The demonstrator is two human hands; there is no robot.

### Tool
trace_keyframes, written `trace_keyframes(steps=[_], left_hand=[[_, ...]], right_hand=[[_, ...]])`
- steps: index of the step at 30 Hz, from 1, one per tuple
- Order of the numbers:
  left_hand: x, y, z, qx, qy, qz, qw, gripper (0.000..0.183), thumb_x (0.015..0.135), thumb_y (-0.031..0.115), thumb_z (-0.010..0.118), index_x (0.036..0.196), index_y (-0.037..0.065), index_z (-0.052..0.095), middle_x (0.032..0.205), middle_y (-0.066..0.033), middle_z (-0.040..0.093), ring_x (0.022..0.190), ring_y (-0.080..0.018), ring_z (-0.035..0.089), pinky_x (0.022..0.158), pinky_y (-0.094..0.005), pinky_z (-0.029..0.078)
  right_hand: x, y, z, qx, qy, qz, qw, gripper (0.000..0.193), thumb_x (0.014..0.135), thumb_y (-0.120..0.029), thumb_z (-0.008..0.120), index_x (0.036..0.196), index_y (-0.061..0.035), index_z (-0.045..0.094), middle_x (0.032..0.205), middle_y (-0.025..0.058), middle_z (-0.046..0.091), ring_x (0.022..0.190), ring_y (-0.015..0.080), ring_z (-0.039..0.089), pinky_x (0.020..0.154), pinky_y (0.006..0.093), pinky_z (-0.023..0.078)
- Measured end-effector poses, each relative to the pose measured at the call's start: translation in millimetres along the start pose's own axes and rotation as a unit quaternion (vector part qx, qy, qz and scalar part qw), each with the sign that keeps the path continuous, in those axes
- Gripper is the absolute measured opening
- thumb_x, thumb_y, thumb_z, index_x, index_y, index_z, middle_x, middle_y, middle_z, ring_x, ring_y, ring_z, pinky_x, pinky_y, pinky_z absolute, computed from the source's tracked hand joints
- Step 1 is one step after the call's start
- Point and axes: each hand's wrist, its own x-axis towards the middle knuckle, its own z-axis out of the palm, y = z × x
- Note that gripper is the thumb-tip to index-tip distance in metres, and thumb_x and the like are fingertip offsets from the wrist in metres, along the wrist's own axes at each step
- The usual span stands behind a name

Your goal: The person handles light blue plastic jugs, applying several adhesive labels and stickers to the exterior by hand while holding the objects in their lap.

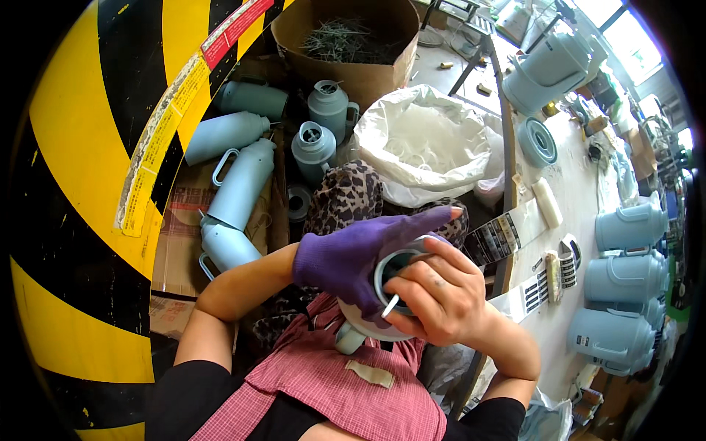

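A pale blue vacuum-jug body (386, 329) is upright in my lap, its round mouth facing up and its handle toward me. My left hand (346, 257), in a purple knitted glove with bare fingertips, wraps around the neck, its index finger stretched out over the far side. My bare right hand (440, 294) bends over the mouth, with its fingertips pinched together just inside the rim. A thin white strip (390, 306) sticks out by those fingertips; its other end is hidden. The inside of the jug looks dark and is mostly covered by my fingers.
Several blue jug bodies (245, 184) lie or stand on cardboard at left. Beyond are a carton of thin metal pieces (401, 70) and a white sack of clear rings (382, 165). A workbench (548, 287) with more jugs runs along the right; a yellow-black striped panel (66, 191) borders the left.
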Motion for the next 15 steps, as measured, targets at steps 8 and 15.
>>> trace_keyframes(steps=[8,15], left_hand=[[13,4,-4,0.149,-0.026,0.038,0.988,0.125,0.060,0.040,0.094,0.157,-0.001,0.027,0.135,-0.0184,0.056,0.115,-0.0361,0.059,0.104,-0.0440,0.045],[29,22,-26,0.146,0.066,0.068,0.985,0.118,0.065,0.029,0.095,0.159,0.003,0.028,0.137,-0.0144,0.057,0.121,-0.0284,0.058,0.108,-0.0443,0.043]], right_hand=[[-4,16,-2,0.021,-0.029,-0.050,0.998,0.032,0.087,-0.035,0.072,0.078,-0.0057,0.064,0.085,0.0097,0.064,0.073,0.0237,0.064,0.081,0.0360,0.054],[25,62,-22,-0.046,0.012,-0.144,0.988,0.040,0.096,-0.038,0.063,0.076,-0.0038,0.068,0.086,0.0096,0.066,0.077,0.0240,0.065,0.080,0.0390,0.053]])
